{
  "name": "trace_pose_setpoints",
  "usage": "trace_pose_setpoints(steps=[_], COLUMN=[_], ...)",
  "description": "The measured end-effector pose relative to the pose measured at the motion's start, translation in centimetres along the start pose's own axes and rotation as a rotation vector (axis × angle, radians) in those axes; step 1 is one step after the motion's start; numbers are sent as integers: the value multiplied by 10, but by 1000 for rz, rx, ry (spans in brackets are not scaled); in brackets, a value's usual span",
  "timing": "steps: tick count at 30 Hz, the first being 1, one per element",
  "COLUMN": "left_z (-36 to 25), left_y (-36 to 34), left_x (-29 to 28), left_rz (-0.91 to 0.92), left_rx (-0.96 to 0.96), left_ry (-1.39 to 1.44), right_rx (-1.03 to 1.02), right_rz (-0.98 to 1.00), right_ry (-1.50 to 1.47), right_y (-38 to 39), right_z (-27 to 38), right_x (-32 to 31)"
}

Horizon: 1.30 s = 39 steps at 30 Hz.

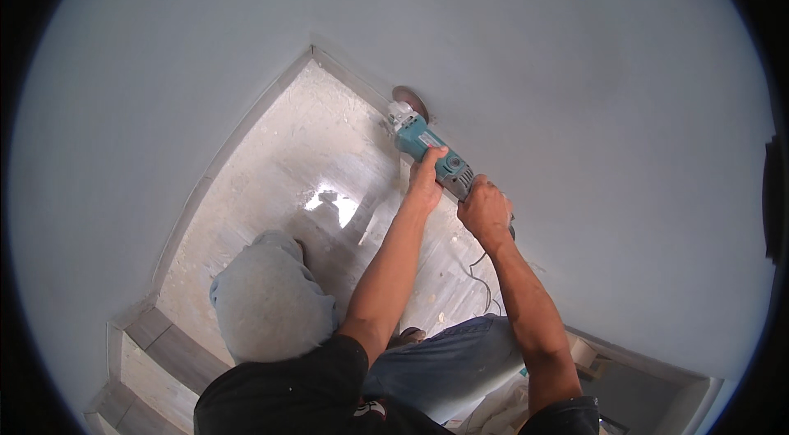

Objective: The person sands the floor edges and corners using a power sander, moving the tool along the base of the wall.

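Observation:
A teal angle grinder (427,142) slants up and left along the foot of the right-hand wall. Its round brown disc (413,98) is at the wall, just above the baseboard; whether the disc is spinning, I cannot tell. My left hand (425,182) is closed around the underside of the grinder's body, the thumb lying over its top. Behind it, my right hand (486,209) grips the rear handle. A dark cord (474,271) hangs from that end toward the floor.
Grey walls (575,147) meet at a far corner, with a baseboard (238,135) along their foot. White dust covers the wood-look floor (329,131). My bent knee (271,295) is at lower left, near tiled steps (177,353). Lower right shows a wall opening (649,394).

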<state>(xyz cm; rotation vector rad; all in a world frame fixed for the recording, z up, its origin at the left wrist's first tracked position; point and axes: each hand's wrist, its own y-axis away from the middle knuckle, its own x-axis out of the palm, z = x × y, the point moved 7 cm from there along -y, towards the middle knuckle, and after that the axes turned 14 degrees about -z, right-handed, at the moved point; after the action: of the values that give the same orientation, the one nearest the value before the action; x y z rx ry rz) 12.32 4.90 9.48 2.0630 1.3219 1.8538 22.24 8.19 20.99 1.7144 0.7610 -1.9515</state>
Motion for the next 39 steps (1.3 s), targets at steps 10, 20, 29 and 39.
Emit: trace_pose_setpoints(steps=[10,20,29,39], left_z=[1,13,5,7], left_y=[4,1,2,8], left_x=[3,-1,-2,-4], left_rz=[-56,-97,-97,-161], left_rx=[26,-101,-126,-255], left_ry=[21,47,12,-27], right_rx=[-31,16,-133,38], right_rz=[43,140,131,264], right_ry=[6,22,-36,64], right_y=[-4,-10,-20,-15], right_z=[-7,-11,0,8], right_x=[5,4,0,-4])
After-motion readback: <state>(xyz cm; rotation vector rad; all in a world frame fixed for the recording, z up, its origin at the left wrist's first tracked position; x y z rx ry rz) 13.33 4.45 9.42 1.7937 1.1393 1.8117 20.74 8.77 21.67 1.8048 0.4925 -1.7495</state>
